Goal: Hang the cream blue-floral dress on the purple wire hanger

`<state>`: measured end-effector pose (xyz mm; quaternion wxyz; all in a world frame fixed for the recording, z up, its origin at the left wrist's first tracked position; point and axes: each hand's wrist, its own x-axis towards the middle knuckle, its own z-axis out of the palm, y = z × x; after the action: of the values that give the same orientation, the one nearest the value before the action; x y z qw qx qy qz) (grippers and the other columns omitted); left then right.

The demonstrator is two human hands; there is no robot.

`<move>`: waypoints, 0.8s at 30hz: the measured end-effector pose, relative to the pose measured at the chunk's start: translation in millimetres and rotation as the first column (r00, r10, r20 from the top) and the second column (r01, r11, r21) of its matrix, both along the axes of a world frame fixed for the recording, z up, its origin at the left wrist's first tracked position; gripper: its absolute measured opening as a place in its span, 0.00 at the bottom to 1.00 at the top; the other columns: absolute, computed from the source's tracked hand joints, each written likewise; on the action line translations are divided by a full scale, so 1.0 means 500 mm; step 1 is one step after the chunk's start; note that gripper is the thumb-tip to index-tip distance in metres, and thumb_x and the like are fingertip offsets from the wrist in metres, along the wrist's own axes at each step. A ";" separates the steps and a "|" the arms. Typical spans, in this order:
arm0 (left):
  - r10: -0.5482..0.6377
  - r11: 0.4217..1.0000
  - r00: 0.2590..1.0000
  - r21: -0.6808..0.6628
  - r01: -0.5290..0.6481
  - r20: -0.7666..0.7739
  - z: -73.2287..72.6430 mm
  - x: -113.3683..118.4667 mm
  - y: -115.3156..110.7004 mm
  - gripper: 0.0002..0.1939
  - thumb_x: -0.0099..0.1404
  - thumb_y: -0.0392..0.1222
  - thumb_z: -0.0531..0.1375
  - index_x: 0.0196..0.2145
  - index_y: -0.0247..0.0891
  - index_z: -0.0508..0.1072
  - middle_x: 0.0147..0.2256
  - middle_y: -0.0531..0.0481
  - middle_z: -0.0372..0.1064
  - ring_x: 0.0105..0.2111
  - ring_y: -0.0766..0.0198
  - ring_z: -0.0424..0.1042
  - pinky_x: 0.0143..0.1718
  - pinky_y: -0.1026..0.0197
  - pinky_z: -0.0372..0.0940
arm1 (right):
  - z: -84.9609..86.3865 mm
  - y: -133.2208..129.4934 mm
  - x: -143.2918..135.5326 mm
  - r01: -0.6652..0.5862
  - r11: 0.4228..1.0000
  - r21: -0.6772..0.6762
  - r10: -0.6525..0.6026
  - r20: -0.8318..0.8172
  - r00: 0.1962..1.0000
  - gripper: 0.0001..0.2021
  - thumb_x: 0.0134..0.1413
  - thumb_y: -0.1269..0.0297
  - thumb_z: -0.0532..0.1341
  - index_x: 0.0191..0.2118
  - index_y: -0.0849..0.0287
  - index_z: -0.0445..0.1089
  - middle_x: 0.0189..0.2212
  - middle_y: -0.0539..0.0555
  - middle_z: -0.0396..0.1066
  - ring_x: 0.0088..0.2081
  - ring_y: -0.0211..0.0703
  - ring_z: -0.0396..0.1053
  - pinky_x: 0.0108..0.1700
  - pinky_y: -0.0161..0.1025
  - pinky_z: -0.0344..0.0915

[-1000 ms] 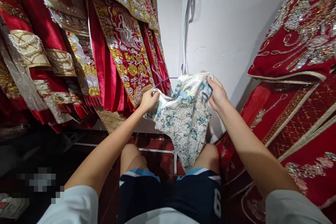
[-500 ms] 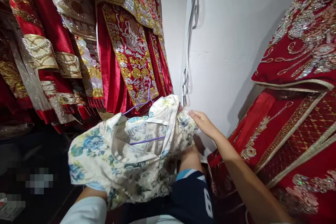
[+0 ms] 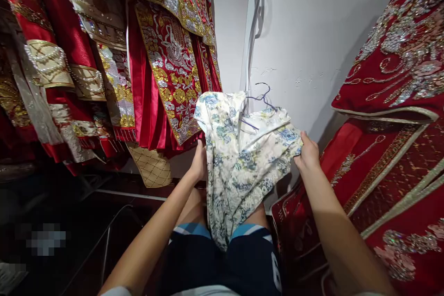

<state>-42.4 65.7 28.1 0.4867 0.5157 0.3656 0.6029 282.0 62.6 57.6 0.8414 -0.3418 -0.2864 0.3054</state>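
A white dress (image 3: 225, 148) with blue and green flowers hangs in front of my knees, its V-neck towards me. Inside its shoulders sits a thin purple hanger (image 3: 265, 97), the hook standing up above the neckline. My right hand (image 3: 308, 151) pinches the edge of the sleeve on the right, pulling it out sideways. At the left edge of the dress is my left hand (image 3: 199, 159), thumb up along the cloth and the other fingers mostly hidden; it appears to grip that side. The skirt part falls in folds between my legs.
Red embroidered gowns (image 3: 173, 64) hang close on the left, and a beaded red gown (image 3: 391, 78) hangs on the right. Behind the dress are a white wall (image 3: 294, 32) and pale hanging straps (image 3: 255, 23). A metal rack bar (image 3: 132, 195) runs low at left.
The dress has swung round to the right and now hangs more upright, with its hanger. My left hand has come out from beneath it to its left edge; my right hand has moved right.
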 end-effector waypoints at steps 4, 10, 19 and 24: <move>0.036 0.999 0.999 0.011 -0.036 0.025 -0.049 0.019 -0.028 0.35 0.54 0.68 0.64 0.48 0.36 0.77 0.50 0.40 0.76 0.57 0.45 0.71 0.59 0.50 0.64 | 0.023 0.021 -0.024 -0.088 0.996 -0.025 0.090 0.070 0.994 0.21 0.39 0.47 0.73 0.28 0.58 0.69 0.22 0.54 0.74 0.37 0.56 0.79 0.39 0.49 0.78; 0.155 0.980 0.987 -0.133 -0.149 0.042 -0.115 0.042 -0.078 0.30 0.50 0.53 0.72 0.47 0.35 0.77 0.52 0.36 0.75 0.54 0.45 0.73 0.57 0.48 0.65 | -0.024 -0.025 -0.024 0.089 0.985 -0.145 -0.067 0.150 0.986 0.20 0.44 0.46 0.70 0.36 0.56 0.72 0.36 0.57 0.78 0.48 0.53 0.76 0.42 0.43 0.76; 0.114 0.973 0.979 -0.219 -0.076 0.167 -0.149 0.111 -0.126 0.28 0.45 0.49 0.74 0.44 0.35 0.78 0.50 0.38 0.76 0.52 0.48 0.75 0.58 0.51 0.65 | -0.266 -0.138 -0.226 0.057 0.991 -0.120 -0.022 0.276 0.961 0.23 0.58 0.36 0.51 0.28 0.51 0.65 0.19 0.52 0.67 0.17 0.42 0.63 0.17 0.40 0.57; 0.084 0.980 0.994 -0.187 -0.068 0.076 -0.134 0.093 -0.145 0.27 0.45 0.50 0.73 0.42 0.34 0.78 0.47 0.37 0.78 0.48 0.47 0.77 0.55 0.49 0.67 | -0.264 -0.141 -0.331 -0.407 0.840 -0.358 0.495 0.203 0.845 0.29 0.48 0.28 0.58 0.23 0.52 0.63 0.13 0.49 0.62 0.15 0.39 0.56 0.17 0.38 0.50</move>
<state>4.1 -7.0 -39.1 0.5238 0.4286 0.4187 0.6055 116.6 -7.6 -74.4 0.6315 -0.4287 -0.4284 0.4836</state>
